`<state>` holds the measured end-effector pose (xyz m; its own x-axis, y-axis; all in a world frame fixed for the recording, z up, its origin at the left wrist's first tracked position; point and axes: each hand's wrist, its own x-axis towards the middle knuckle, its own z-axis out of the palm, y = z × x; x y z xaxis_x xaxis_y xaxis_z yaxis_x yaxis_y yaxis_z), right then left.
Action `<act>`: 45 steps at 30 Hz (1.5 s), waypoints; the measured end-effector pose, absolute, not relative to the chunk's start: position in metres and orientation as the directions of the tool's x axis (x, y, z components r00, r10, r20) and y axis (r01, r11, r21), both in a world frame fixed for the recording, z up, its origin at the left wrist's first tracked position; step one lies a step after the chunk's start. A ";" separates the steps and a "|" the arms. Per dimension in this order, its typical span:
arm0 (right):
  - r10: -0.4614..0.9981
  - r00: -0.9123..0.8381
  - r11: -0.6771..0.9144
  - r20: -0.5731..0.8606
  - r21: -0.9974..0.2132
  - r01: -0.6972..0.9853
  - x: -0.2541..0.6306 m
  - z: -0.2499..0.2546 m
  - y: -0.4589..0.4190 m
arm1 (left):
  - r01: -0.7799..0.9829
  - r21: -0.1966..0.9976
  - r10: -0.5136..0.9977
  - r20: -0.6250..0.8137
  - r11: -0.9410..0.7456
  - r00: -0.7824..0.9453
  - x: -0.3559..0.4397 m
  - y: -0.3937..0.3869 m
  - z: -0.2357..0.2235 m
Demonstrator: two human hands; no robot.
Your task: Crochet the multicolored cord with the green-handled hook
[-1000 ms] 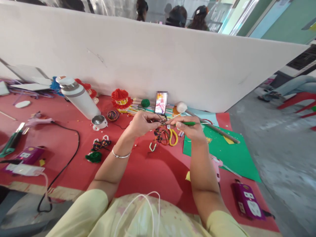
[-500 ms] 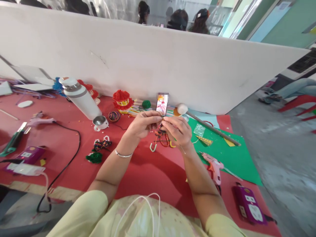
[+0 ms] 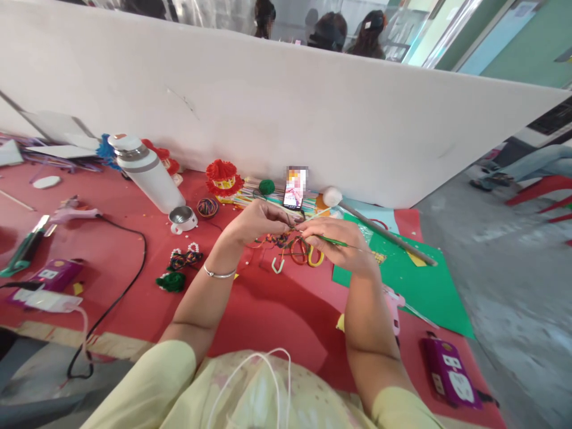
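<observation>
My left hand (image 3: 255, 221) is closed in a pinch on a small piece of multicoloured threadwork (image 3: 276, 239) above the red table (image 3: 250, 310). My right hand (image 3: 342, 244) is closed on a thin green hook-like tool (image 3: 333, 241) whose tip meets the threadwork. Both hands sit close together, just in front of a phone (image 3: 294, 192) propped against the white partition. Below the hands lie loops of red and yellow cord (image 3: 306, 253) and a small U-shaped piece (image 3: 277, 266).
A white flask (image 3: 145, 173), a steel cup (image 3: 182, 219), red tassel crafts (image 3: 220, 177), a green yarn ball (image 3: 267, 186), glue guns (image 3: 74, 211) with a black cable (image 3: 129, 280), green paper (image 3: 415, 280), a long stick (image 3: 386, 233) and purple boxes (image 3: 449, 369) lie around. People sit behind the partition (image 3: 286, 113).
My right hand has drawn away to the right from my left, and the green tool shows again, pointing right. The view has shifted slightly.
</observation>
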<state>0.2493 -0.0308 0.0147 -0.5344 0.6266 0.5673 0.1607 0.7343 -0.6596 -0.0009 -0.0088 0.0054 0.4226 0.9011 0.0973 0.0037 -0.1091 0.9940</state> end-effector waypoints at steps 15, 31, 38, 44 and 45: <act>0.785 -0.205 0.573 0.584 -0.811 -0.118 0.212 -0.031 -0.015 | -0.213 0.974 0.885 0.166 -0.078 0.435 0.009 -0.009 0.000; 0.814 -0.071 0.553 0.576 -0.807 -0.209 0.223 -0.029 -0.011 | -0.202 0.900 0.873 0.428 -0.387 0.234 0.015 -0.017 0.004; 0.736 -0.140 0.639 0.662 -0.748 -0.180 0.221 -0.032 -0.007 | -0.342 0.916 0.896 0.321 -0.211 0.307 0.022 -0.017 0.002; 0.708 -0.175 0.670 0.684 -0.729 -0.140 0.219 -0.032 -0.009 | -0.288 0.932 0.889 0.315 -0.222 0.334 0.024 -0.019 0.003; 0.705 -0.174 0.674 0.688 -0.725 -0.139 0.218 -0.032 -0.009 | -0.300 0.925 0.888 0.328 -0.234 0.322 0.024 -0.019 0.004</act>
<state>0.2185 -0.0088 -0.0317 -0.1741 0.7045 0.6880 -0.1392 0.6740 -0.7255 0.0244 -0.0194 0.0038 0.3222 0.8878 0.3285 -0.2997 -0.2335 0.9250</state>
